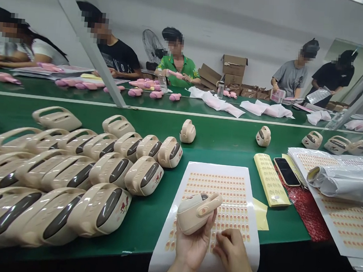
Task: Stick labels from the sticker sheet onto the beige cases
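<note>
My left hand [191, 247] is wrapped from below round a small cream plastic case with a carrying handle [190, 219], holding it tilted above the sticker sheet. An oval orange-and-white sticker shows at the end of its handle. Beneath lies a white sheet of stickers [194, 167] with rows of small oval orange stickers. My right hand [233, 252] is closed in a pinch over the lower right rows, just right of the case. Whatever is between those fingertips is too small to make out. Several similar cream cases [105, 209] with dark oval windows stand in rows at left.
A yellow sticker pad [269, 179], a phone [287, 171] and red bubble wrap [310, 213] lie at right, beside more sticker sheets [336, 213]. Single cases [188, 131] stand along the green belt [226, 133]. Across it, several people work with pink items [156, 94].
</note>
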### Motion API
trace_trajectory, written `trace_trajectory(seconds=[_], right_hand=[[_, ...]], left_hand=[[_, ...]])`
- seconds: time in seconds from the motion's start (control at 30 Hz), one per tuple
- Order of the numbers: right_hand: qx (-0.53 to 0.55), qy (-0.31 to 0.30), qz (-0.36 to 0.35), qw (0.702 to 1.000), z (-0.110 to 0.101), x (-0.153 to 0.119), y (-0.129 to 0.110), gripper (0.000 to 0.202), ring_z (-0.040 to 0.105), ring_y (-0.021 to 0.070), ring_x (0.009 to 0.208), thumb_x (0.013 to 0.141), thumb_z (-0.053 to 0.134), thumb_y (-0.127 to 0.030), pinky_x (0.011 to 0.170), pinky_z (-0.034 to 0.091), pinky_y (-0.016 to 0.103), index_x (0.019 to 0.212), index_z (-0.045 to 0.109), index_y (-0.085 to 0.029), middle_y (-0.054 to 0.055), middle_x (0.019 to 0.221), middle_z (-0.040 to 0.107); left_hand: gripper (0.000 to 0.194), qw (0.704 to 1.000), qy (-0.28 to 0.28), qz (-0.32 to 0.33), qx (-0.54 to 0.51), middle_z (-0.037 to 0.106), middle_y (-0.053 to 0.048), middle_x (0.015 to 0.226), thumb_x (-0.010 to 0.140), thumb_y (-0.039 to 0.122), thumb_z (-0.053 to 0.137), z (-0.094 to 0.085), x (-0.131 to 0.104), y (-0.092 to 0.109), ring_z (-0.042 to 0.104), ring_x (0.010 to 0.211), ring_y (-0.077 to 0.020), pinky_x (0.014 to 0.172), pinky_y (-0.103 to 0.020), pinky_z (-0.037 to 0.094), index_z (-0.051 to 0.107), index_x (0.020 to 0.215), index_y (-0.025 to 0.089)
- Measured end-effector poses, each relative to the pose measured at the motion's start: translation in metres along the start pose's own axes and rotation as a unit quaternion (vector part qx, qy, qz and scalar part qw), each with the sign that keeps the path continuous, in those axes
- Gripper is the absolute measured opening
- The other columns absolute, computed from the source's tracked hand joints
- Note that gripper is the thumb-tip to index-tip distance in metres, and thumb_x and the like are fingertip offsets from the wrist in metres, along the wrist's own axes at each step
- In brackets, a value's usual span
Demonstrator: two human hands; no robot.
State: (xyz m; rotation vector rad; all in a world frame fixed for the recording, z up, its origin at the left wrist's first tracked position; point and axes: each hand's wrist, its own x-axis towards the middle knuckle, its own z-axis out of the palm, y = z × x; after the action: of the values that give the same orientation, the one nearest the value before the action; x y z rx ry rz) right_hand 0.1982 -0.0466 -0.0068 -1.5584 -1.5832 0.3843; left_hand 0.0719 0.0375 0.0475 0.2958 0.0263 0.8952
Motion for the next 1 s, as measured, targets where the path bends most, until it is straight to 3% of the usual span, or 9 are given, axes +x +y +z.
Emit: trace_trajectory(seconds=[0.2, 0.3, 0.4, 0.47, 0.53, 0.6, 0.7, 0.8, 1.0], right_hand=[[-0.009, -0.013, -0.049, 0.999, 0.004, -0.003, -0.002, 0.019, 0.054, 0.0217, 0.08, 0.083, 0.047, -0.013, 0.069, 0.047, 0.035, 0.084, 0.064, -0.022, 0.008, 0.087, 0.06], [0.03, -0.033, 0.003, 0.999, -0.003, 0.004, -0.005, 0.014, 0.054, 0.0218, 0.079, 0.077, 0.053, -0.011, 0.07, 0.046, 0.037, 0.072, 0.061, -0.021, 0.006, 0.082, 0.059], [0.117, -0.045, 0.106, 0.986, -0.026, 0.025, -0.016, 0.008, 0.055, 0.0224, 0.084, 0.071, 0.061, -0.017, 0.077, 0.045, 0.039, 0.064, 0.059, -0.02, 0.006, 0.083, 0.057], [0.181, -0.027, 0.155, 0.971, -0.048, 0.047, -0.03, 0.011, 0.054, 0.0231, 0.09, 0.071, 0.063, -0.026, 0.083, 0.042, 0.04, 0.064, 0.059, -0.02, 0.006, 0.086, 0.056], [0.235, -0.022, 0.158, 0.959, -0.067, 0.07, -0.048, 0.017, 0.052, 0.0232, 0.094, 0.071, 0.064, -0.035, 0.086, 0.04, 0.04, 0.064, 0.06, -0.021, 0.006, 0.088, 0.056], [0.267, -0.049, 0.141, 0.952, -0.079, 0.088, -0.065, 0.019, 0.052, 0.0224, 0.093, 0.068, 0.066, -0.039, 0.085, 0.04, 0.039, 0.063, 0.061, -0.021, 0.005, 0.09, 0.055], [0.26, -0.09, 0.115, 0.955, -0.081, 0.104, -0.084, 0.018, 0.052, 0.0212, 0.091, 0.066, 0.068, -0.036, 0.082, 0.041, 0.037, 0.061, 0.061, -0.021, 0.004, 0.088, 0.054], [0.226, -0.111, 0.109, 0.962, -0.076, 0.108, -0.089, 0.013, 0.052, 0.0202, 0.09, 0.066, 0.067, -0.03, 0.082, 0.042, 0.037, 0.059, 0.06, -0.021, 0.003, 0.087, 0.051], [0.211, -0.12, 0.106, 0.964, -0.071, 0.104, -0.086, 0.01, 0.05, 0.0198, 0.09, 0.067, 0.063, -0.019, 0.084, 0.042, 0.038, 0.059, 0.057, -0.02, 0.003, 0.088, 0.048]], left_hand=[[0.036, 0.997, 0.068, 0.021, 0.034, 0.062, 0.005, 0.12, 0.078, 0.045, 0.058, -0.004, -0.002, 0.001, 0.053, 0.114, -0.0176, 0.093, -0.021, 0.043, 0.063, 0.109, 0.028], [0.041, 0.99, 0.131, 0.031, 0.033, 0.068, 0.004, 0.109, 0.074, 0.059, 0.054, -0.005, -0.001, 0.004, 0.061, 0.101, -0.0198, 0.086, -0.03, 0.05, 0.065, 0.103, 0.032], [0.056, 0.963, 0.189, 0.093, 0.165, 0.066, -0.001, 0.109, 0.065, 0.063, 0.06, -0.004, -0.002, 0.012, 0.061, 0.1, -0.0262, 0.083, -0.042, 0.051, 0.057, 0.112, 0.034], [0.079, 0.917, 0.171, 0.132, 0.335, 0.059, -0.004, 0.12, 0.051, 0.051, 0.076, -0.003, -0.004, 0.019, 0.054, 0.109, -0.0316, 0.088, -0.046, 0.047, 0.047, 0.122, 0.033], [0.094, 0.846, 0.116, 0.143, 0.501, 0.051, -0.006, 0.127, 0.041, 0.033, 0.084, -0.002, -0.007, 0.027, 0.048, 0.115, -0.035, 0.094, -0.048, 0.042, 0.042, 0.125, 0.032], [0.094, 0.776, 0.051, 0.132, 0.615, 0.049, -0.008, 0.128, 0.04, 0.022, 0.084, -0.001, -0.009, 0.033, 0.047, 0.115, -0.0358, 0.096, -0.05, 0.038, 0.042, 0.124, 0.031], [0.089, 0.711, -0.047, 0.126, 0.691, 0.049, -0.009, 0.128, 0.045, 0.017, 0.081, 0.001, -0.01, 0.039, 0.045, 0.117, -0.0368, 0.096, -0.053, 0.036, 0.043, 0.124, 0.033], [0.087, 0.69, -0.082, 0.137, 0.706, 0.049, -0.009, 0.129, 0.047, 0.015, 0.08, 0.005, -0.008, 0.041, 0.042, 0.12, -0.0381, 0.096, -0.054, 0.035, 0.043, 0.124, 0.036], [0.087, 0.708, -0.061, 0.151, 0.687, 0.052, -0.01, 0.124, 0.045, 0.015, 0.081, 0.009, -0.007, 0.038, 0.044, 0.118, -0.0382, 0.096, -0.054, 0.036, 0.047, 0.123, 0.033]])
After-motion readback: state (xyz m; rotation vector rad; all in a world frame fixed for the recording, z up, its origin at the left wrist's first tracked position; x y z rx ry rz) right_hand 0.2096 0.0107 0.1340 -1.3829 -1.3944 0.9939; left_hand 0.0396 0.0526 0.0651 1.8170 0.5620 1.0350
